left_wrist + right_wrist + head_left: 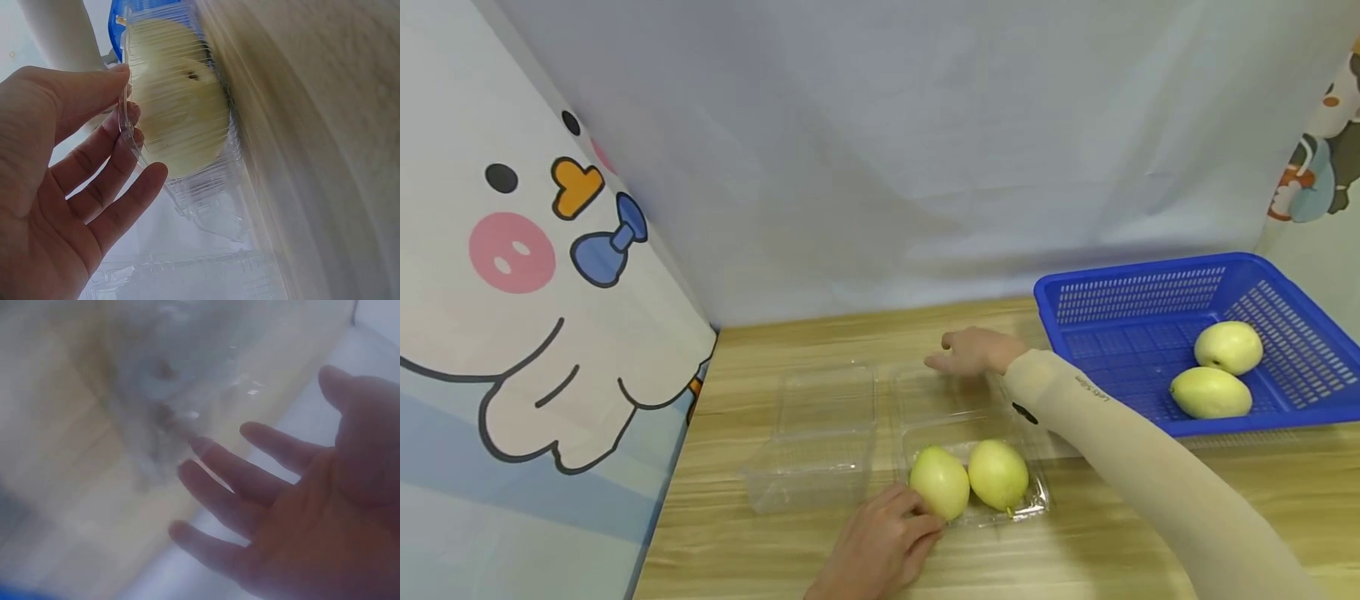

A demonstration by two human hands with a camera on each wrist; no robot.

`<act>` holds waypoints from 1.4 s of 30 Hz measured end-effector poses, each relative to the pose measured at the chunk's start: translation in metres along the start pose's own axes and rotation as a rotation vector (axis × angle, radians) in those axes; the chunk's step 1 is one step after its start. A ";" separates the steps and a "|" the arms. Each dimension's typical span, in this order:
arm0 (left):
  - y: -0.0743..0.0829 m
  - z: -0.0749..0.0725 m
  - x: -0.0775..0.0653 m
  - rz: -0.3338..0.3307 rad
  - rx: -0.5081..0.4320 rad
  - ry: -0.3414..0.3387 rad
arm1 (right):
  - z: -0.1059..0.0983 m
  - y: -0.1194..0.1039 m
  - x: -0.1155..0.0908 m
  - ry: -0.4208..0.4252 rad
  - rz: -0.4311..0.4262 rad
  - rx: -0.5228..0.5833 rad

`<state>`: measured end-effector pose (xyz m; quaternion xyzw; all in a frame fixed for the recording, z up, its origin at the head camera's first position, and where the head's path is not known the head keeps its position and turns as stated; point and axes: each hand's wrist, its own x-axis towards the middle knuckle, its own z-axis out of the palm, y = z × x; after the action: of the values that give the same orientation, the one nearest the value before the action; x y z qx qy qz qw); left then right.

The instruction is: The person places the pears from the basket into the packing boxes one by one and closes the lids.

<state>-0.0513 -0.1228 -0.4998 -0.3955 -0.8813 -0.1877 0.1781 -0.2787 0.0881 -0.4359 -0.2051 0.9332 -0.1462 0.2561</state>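
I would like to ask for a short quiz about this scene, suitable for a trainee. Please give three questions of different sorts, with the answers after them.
1. Count: How many round yellow-green fruits lie in the rectangular blue plastic basket?

2. Complete: In the head view, the clear plastic box without fruit stands to the ___ of the matching clear plastic box that holds two similar fruits.

3. Choose: What does the left hand pinch?
A) The basket's rim
B) The edge of the fruit-filled box
C) A fruit's stem

Key: 1. Two. 2. Left. 3. B.
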 end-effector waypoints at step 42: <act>0.000 -0.002 0.001 -0.031 -0.046 -0.026 | 0.020 -0.017 -0.142 0.728 -0.515 -0.293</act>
<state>-0.0516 -0.1234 -0.4980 -0.3882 -0.8850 -0.2054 0.1545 -0.1510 0.1350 -0.3866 -0.3997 0.8918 -0.1340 -0.1641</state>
